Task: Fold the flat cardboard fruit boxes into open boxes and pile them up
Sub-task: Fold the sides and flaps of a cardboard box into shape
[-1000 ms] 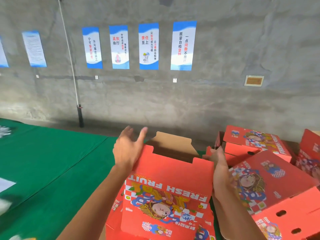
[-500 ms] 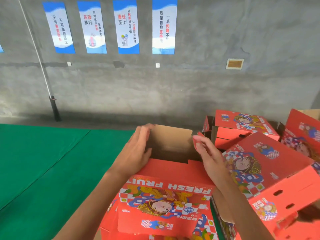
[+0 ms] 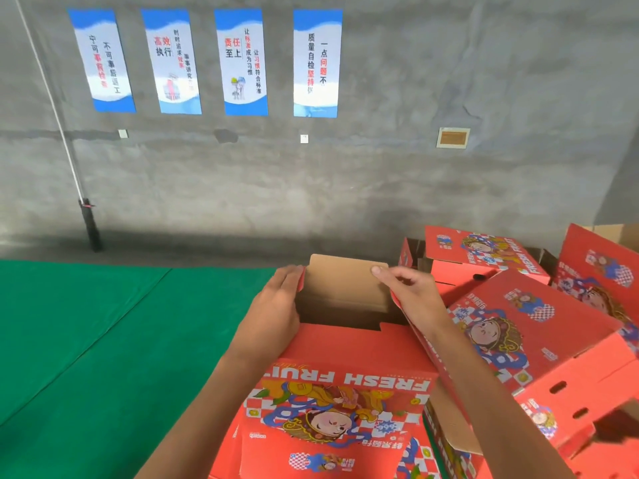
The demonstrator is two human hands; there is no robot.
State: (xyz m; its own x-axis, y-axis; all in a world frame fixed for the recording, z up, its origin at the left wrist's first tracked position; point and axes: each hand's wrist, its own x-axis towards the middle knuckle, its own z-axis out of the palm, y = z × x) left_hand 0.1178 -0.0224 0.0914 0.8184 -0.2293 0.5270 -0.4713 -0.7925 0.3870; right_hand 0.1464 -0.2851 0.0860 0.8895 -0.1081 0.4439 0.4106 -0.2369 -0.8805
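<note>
L hand point(image 3: 273, 312) lies flat on the left wall of the "FRESH FRUIT" box point(image 3: 345, 368), R hand point(image 3: 411, 292) pinches, apparently, its brown end flap point(image 3: 345, 288); green mat point(image 3: 103, 340) open to left, folded boxes point(image 3: 539, 326) crowd the right.

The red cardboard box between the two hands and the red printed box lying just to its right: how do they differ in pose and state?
The red cardboard box between the hands stands with its mouth up, brown inside showing; the red printed box to its right lies tilted on the pile, showing only its printed outside. The left hand and the right hand touch the first; no hand touches the second. Both carry the same cartoon print.
</note>
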